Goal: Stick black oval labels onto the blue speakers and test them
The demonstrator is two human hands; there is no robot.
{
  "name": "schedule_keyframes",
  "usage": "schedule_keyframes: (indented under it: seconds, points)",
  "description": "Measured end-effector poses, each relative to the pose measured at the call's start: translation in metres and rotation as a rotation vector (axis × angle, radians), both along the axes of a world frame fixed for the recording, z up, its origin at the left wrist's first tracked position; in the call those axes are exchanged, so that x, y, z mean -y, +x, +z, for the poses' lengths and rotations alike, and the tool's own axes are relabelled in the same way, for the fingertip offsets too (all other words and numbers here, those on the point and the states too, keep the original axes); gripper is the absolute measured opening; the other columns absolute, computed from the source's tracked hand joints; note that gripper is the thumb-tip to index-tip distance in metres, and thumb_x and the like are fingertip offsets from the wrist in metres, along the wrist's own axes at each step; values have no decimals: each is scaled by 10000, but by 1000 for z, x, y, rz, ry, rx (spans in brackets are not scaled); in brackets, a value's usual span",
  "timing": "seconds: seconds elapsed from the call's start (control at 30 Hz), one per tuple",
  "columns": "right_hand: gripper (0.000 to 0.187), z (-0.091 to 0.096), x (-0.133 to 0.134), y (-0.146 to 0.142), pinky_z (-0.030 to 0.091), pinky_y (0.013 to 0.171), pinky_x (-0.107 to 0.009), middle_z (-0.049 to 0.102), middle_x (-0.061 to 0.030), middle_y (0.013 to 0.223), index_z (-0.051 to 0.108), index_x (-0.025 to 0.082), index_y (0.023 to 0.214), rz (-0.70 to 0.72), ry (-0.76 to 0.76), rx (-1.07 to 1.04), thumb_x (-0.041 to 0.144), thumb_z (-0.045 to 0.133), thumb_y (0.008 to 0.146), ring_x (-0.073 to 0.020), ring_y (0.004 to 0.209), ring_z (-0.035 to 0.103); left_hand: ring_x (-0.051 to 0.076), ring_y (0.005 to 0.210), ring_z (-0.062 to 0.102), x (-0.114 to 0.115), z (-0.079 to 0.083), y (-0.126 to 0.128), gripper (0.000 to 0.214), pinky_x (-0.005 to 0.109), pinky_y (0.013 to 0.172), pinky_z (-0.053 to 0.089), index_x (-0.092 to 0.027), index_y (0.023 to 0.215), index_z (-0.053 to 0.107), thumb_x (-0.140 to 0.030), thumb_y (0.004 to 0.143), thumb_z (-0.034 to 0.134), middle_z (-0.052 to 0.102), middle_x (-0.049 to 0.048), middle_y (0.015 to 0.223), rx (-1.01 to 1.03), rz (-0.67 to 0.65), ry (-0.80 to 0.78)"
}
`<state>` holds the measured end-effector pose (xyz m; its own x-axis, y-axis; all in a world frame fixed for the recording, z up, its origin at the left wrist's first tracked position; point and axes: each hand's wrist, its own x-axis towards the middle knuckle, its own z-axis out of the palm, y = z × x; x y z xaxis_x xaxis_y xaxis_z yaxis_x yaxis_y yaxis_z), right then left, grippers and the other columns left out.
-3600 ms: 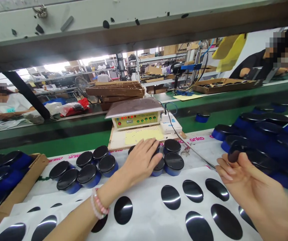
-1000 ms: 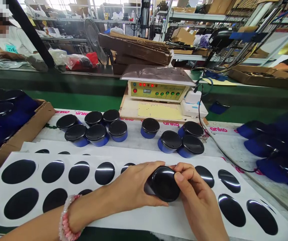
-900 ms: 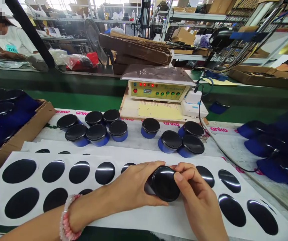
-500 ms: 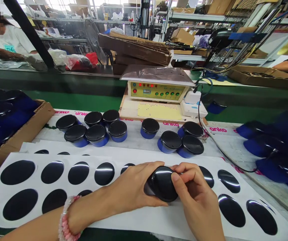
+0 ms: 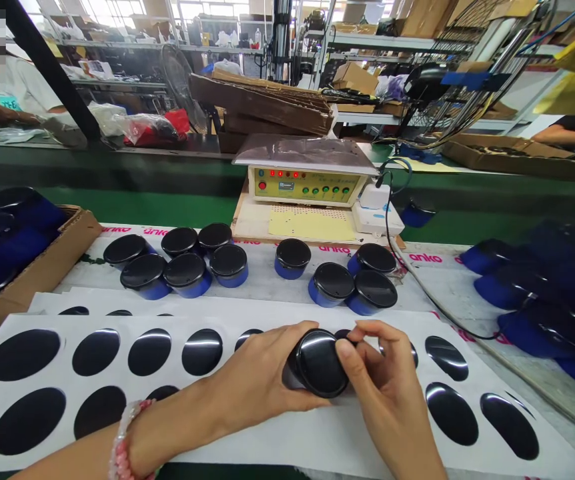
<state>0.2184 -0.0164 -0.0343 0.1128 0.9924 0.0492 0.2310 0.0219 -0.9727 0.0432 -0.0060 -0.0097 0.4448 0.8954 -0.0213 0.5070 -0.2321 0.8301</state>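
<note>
My left hand (image 5: 260, 380) is wrapped round a small round piece with a glossy black face (image 5: 320, 363), held low over a white sheet of black oval stickers (image 5: 177, 393). My right hand (image 5: 385, 393) presses its thumb and fingertips against the right edge of that same black face. Both hands are closed on the piece. Beyond the sheet stand several blue pots with black tops, one group at the left (image 5: 187, 273) and another at the right (image 5: 365, 287).
A yellow-fronted control box (image 5: 302, 183) with red lights sits behind the pots, its black cable (image 5: 417, 287) running right. A cardboard box (image 5: 32, 267) of blue parts is at the left, a pile of blue parts (image 5: 547, 293) at the right. Other people sit beyond the green conveyor (image 5: 142, 183).
My left hand took a piece from among the pots and brought it down over the sticker sheet; my right hand joined it. In the last second the right fingers shifted slightly on its edge.
</note>
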Motion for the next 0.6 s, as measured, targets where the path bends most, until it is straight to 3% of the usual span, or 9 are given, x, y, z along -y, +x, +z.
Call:
schedule_keyframes:
  seconds: [0.07, 0.2, 0.33, 0.4, 0.47, 0.53, 0.6]
  points:
    - [380, 3, -1, -3, 452, 557, -259, 543, -11, 969, 485, 281, 1129, 83, -64, 40, 461, 613, 819, -130, 642, 546, 196, 1014, 633, -1, 0, 0, 548, 283, 855, 489, -314, 1231, 473, -367, 748, 725, 642, -27, 1159, 31, -13, -2]
    - [191, 8, -7, -9, 489, 664, -278, 595, -32, 913, 594, 238, 897, 235, 36, 137, 424, 573, 857, -185, 796, 603, 175, 1066, 624, -1, -6, 2, 615, 270, 920, 488, -332, 1287, 433, -334, 748, 729, 627, -42, 1210, 67, -46, 64]
    - [322, 16, -9, -4, 373, 415, -223, 525, 28, 578, 583, 221, 736, 141, -94, -24, 504, 518, 875, -116, 459, 476, 226, 1076, 631, 7, -8, 4, 691, 330, 940, 515, -323, 1281, 411, -359, 677, 746, 650, 2, 1184, -22, -19, 291]
    - [363, 21, -10, 7, 331, 379, -212, 455, 60, 457, 583, 220, 746, 58, -164, -104, 558, 515, 859, -92, 371, 391, 236, 1090, 624, 6, 6, -2, 700, 346, 945, 517, -346, 1301, 382, -390, 690, 722, 644, 8, 1200, -73, 45, 382]
    - [393, 25, -10, 24, 355, 385, -216, 458, 57, 424, 593, 219, 774, -17, -155, -107, 600, 523, 832, -102, 373, 410, 226, 1133, 598, -9, 29, -17, 699, 339, 970, 499, -354, 1364, 331, -453, 753, 656, 601, -5, 1275, -199, 191, 409]
    - [417, 27, -11, 45, 384, 387, -226, 493, 39, 445, 602, 221, 792, -69, -126, -49, 633, 535, 802, -123, 405, 454, 224, 1171, 568, -41, 53, -40, 694, 336, 1014, 455, -324, 1416, 305, -512, 805, 575, 563, -17, 1323, -399, 407, 413]
    - [438, 27, -12, 64, 381, 367, -230, 491, 36, 451, 603, 224, 794, -100, -109, 20, 657, 537, 783, -127, 402, 448, 268, 1234, 504, -85, 70, -68, 628, 392, 1072, 376, -237, 1413, 353, -448, 851, 538, 505, 48, 1369, -474, 553, 428]
